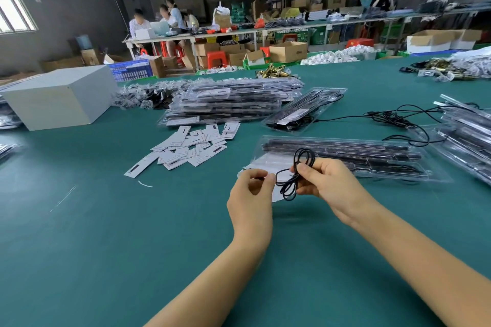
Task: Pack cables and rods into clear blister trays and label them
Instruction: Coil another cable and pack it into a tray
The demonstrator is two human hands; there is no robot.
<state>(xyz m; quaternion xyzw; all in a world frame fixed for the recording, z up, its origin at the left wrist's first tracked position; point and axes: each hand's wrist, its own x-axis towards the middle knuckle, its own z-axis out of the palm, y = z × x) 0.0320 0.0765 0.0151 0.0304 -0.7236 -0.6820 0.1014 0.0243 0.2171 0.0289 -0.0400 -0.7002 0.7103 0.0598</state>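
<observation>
Cable (293, 180): thin, black, looped into a small coil, held at frame centre above the near end of an open tray (342, 158). Right hand (329, 183) pinches the coil; left hand (252, 188) fingers grip a loose end. Rods already lie in that tray; cable not yet in, no label on. Labels (191, 147) scattered centre left. Stack (233, 101) of packed trays behind suggests mid-batch.
</observation>
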